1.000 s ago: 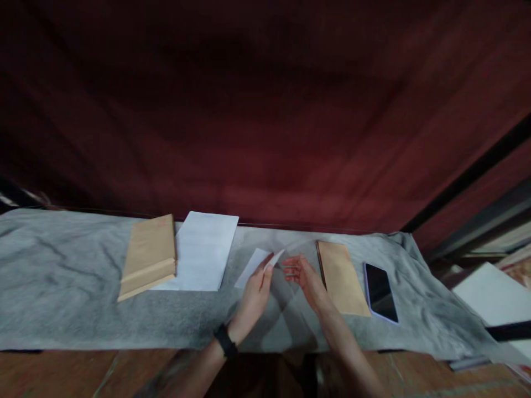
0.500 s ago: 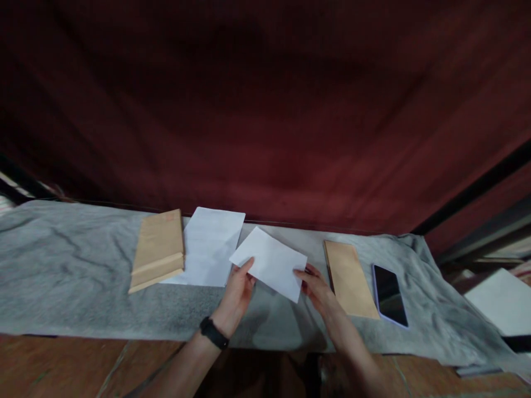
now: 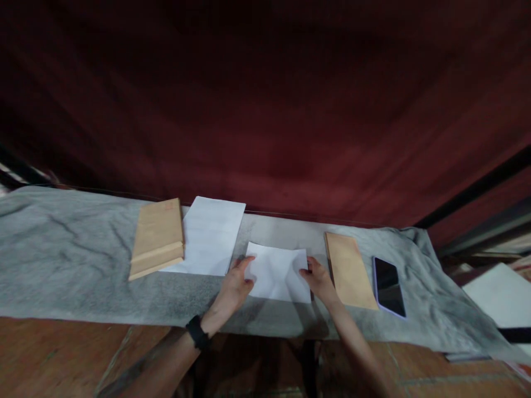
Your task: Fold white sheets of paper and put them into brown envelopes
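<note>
A white sheet of paper (image 3: 277, 273), apparently folded to half size, sits level just over or on the grey cloth in the middle. My left hand (image 3: 236, 284), with a black band on the wrist, grips its left edge between thumb and fingers. At the opposite edge my right hand (image 3: 319, 281) pinches the paper the same way; some fingertips are hidden. Left of my hands lie larger white sheets (image 3: 213, 235), partly under a stack of brown envelopes (image 3: 160, 232). A narrower pile of brown envelopes (image 3: 350, 271) rests right of my right hand.
A phone (image 3: 389, 286) in a lilac case lies to the right of the envelopes. Grey cloth (image 3: 83, 265) covers the long table. Behind it hangs a dark red curtain (image 3: 265, 138). A white board-like object (image 3: 501, 293) stands beyond the right end.
The paper has turned from a slant to nearly square with the table edge and come lower. Both hands have kept hold of its sides. The camera view has shifted slightly.
</note>
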`<state>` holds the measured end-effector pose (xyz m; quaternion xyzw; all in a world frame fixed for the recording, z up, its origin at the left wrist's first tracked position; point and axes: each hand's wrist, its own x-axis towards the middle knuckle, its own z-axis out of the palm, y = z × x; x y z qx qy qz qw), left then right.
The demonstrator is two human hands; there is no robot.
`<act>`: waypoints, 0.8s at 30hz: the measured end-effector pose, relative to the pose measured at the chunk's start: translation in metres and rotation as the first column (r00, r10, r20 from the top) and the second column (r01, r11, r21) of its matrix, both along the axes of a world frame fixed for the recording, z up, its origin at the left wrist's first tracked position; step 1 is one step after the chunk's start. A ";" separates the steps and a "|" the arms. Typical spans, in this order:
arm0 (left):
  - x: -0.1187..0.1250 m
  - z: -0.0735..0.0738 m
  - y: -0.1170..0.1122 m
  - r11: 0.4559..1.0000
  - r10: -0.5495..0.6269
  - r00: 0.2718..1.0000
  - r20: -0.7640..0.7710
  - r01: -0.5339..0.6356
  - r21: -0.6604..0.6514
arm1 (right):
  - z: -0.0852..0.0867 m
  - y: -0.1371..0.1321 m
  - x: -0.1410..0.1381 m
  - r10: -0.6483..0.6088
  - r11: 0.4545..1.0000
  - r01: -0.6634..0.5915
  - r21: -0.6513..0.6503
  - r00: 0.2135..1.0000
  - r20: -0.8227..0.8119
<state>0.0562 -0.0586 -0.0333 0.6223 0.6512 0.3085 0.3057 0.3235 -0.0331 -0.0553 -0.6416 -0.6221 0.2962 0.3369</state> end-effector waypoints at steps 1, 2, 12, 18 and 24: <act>0.001 0.000 -0.002 0.999 -0.030 0.997 -0.073 0.029 -0.018 | -0.002 -0.001 0.000 -0.008 1.000 0.008 0.003 1.000 0.018; 0.001 0.001 -0.005 0.998 -0.061 0.989 -0.136 0.056 -0.037 | -0.003 -0.003 0.000 -0.014 1.000 0.014 -0.001 1.000 0.022; 0.029 0.011 -0.020 0.940 0.030 0.770 -0.638 0.196 0.280 | -0.003 -0.015 -0.029 -0.168 0.943 0.072 0.325 0.947 0.276; 0.051 -0.036 -0.009 0.851 -0.218 0.736 -0.641 0.465 0.244 | -0.017 -0.032 -0.083 0.183 0.947 -0.248 0.203 0.938 0.293; 0.042 -0.049 -0.006 0.867 -0.187 0.723 -0.666 0.440 0.234 | -0.018 -0.044 -0.085 0.131 0.924 -0.289 0.250 0.853 0.504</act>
